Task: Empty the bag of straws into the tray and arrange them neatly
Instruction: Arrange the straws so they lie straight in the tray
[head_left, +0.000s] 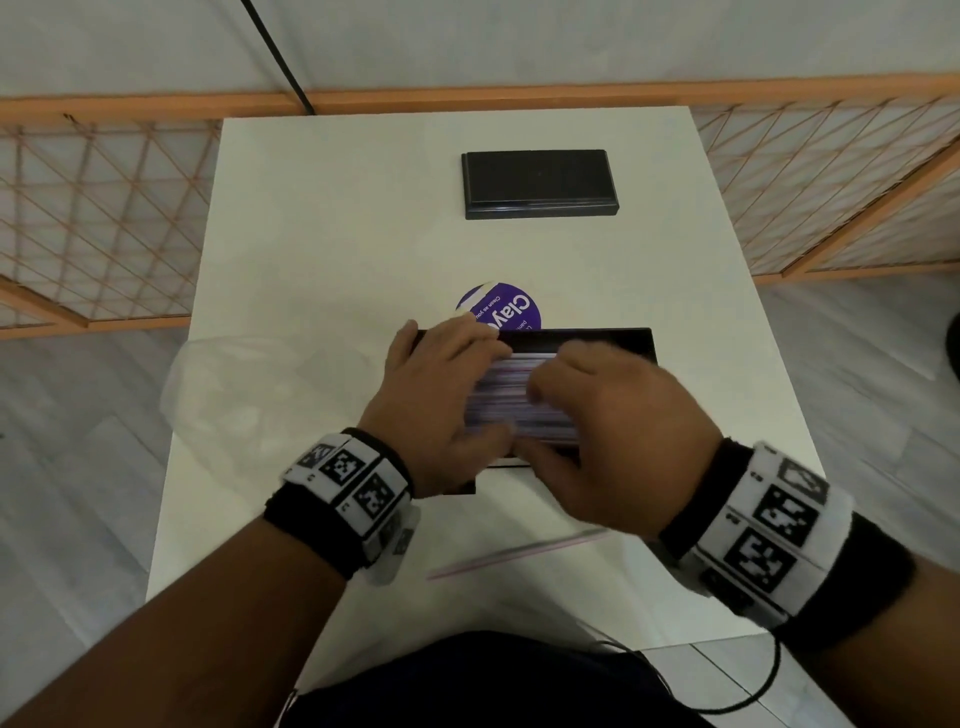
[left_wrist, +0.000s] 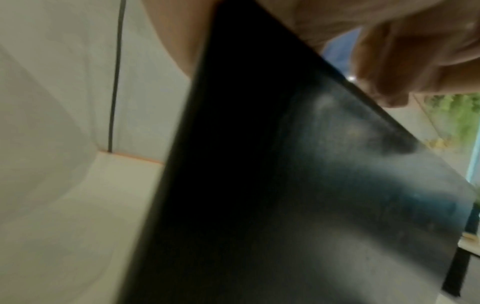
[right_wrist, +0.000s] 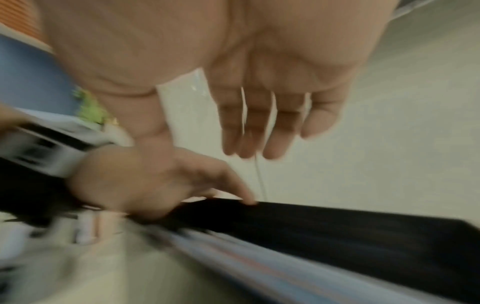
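Observation:
A black tray (head_left: 597, 336) lies near the middle of the white table, with a layer of purple-and-white striped straws (head_left: 498, 397) lengthwise in it. My left hand (head_left: 452, 384) grips the tray's left end, fingers over the far rim and thumb at the near rim. In the left wrist view the tray wall (left_wrist: 259, 185) fills the picture, with curled fingers (left_wrist: 402, 61) at its rim. My right hand (head_left: 556, 395) hovers over the straws (right_wrist: 259, 263) with straight fingers (right_wrist: 259, 127) and holds nothing. One loose straw (head_left: 519, 555) lies on the table in front of the tray. The empty clear bag (head_left: 234, 384) sits left of the tray.
A second black tray or lid (head_left: 540, 184) rests upside down at the table's far end. A round purple label (head_left: 501, 309) lies just behind the near tray. Orange lattice panels (head_left: 104, 218) flank the table on both sides. A thin cable hangs near the table's front edge.

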